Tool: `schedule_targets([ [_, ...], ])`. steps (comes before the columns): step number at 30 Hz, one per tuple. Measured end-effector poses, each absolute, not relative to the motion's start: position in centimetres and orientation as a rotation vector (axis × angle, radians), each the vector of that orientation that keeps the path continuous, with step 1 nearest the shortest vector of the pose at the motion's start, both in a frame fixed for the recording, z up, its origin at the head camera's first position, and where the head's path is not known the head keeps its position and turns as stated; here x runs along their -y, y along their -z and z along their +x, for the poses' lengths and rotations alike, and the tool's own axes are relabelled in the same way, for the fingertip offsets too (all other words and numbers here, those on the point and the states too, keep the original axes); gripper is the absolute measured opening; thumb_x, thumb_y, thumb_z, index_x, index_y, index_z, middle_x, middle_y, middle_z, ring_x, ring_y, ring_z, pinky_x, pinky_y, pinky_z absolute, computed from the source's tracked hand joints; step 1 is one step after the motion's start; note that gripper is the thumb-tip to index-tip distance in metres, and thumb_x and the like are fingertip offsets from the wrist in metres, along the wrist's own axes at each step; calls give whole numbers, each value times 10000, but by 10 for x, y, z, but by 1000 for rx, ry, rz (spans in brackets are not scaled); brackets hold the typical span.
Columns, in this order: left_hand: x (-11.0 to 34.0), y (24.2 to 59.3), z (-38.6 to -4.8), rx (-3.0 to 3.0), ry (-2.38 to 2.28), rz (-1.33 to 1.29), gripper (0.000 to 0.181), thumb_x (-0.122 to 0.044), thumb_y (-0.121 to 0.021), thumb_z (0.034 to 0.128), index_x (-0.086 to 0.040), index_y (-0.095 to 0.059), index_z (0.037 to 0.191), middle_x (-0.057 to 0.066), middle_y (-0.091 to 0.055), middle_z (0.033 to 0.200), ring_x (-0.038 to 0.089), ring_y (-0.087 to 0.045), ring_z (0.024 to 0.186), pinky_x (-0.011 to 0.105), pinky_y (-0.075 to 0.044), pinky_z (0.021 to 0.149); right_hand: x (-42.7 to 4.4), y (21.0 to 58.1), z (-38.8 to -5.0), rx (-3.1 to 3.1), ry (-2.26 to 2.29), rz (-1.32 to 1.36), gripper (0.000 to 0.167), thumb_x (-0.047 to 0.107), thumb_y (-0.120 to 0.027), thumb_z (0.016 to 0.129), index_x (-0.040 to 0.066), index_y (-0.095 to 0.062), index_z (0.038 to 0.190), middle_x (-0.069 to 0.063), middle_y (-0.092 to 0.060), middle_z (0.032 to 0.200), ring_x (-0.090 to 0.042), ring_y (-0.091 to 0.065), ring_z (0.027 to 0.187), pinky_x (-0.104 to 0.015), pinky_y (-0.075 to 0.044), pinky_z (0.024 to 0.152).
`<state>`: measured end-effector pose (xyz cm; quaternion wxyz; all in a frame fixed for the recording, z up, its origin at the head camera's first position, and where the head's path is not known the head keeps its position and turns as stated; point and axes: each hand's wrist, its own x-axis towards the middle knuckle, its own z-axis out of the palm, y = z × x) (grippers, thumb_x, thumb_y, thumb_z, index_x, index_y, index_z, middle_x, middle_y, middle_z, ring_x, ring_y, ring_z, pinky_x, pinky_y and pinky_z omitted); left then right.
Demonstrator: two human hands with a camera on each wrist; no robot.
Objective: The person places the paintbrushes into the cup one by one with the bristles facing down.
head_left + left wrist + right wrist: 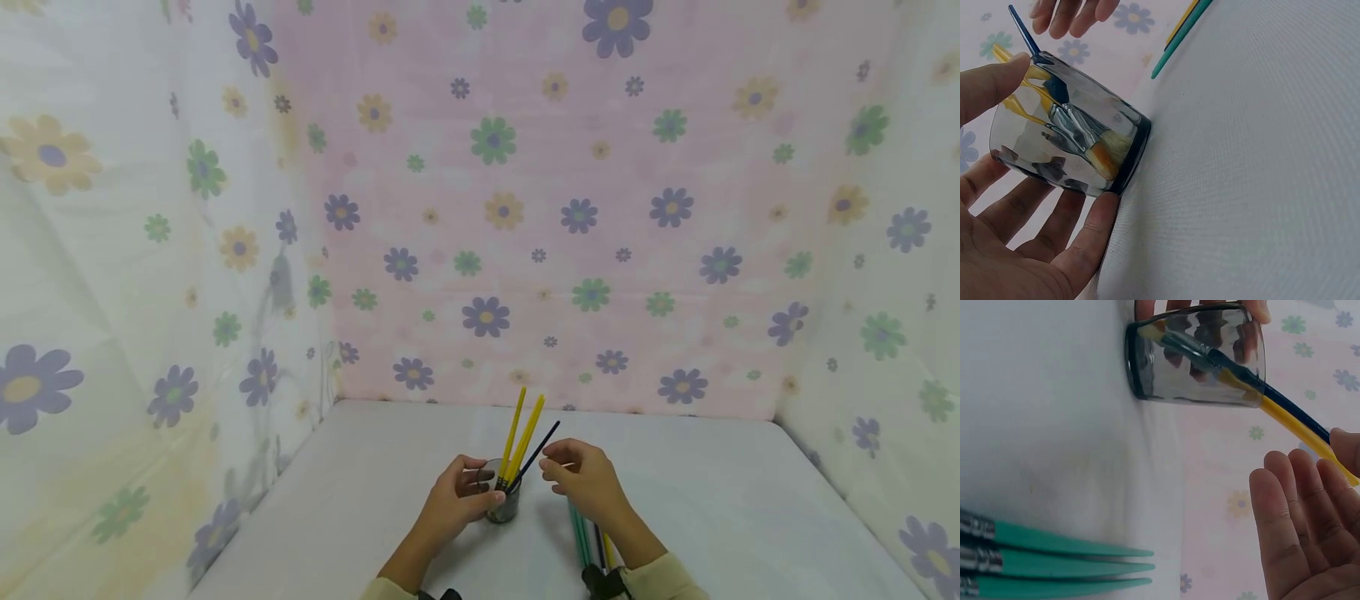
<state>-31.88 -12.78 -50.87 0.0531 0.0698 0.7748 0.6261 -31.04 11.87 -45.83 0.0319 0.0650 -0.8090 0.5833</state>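
Observation:
My left hand holds a clear glass standing on the table, with the thumb at its rim and the fingers round its side. Inside the glass, bristles down, lean yellow paintbrushes and a dark blue paintbrush; their bristles show through the wall in the left wrist view. Just right of the blue handle is my right hand, fingers loosely extended and nothing gripped. The right wrist view shows its thumb overlapping the blue handle; whether they touch I cannot tell.
Green paintbrushes lie on the white table below my right hand, beside a dark one and a yellow one. Flower-patterned sheets hang behind the table and at both sides.

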Motion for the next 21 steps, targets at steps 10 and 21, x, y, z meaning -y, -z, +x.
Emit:
schedule_targets([
  [10,127,506,-315,-2353,-1904,241,696,-375,-885,818,-124,-544,1371,111,-653,1375,342,-640,1256,456,-629,861,-127,462,-314,2632,-1672,257,275,289,-789,930,99,-719,1117,-41,-739,1065,-159,-711,884,-336,-627,684],
  [21,125,503,-310,-2385,-1899,231,713,-358,-893,811,-102,-525,1365,107,-636,1375,330,-622,1256,430,-621,890,-139,462,-317,2802,-1396,140,244,230,-802,911,89,-726,1095,2,-732,1022,-144,-679,833,-331,-600,665],
])
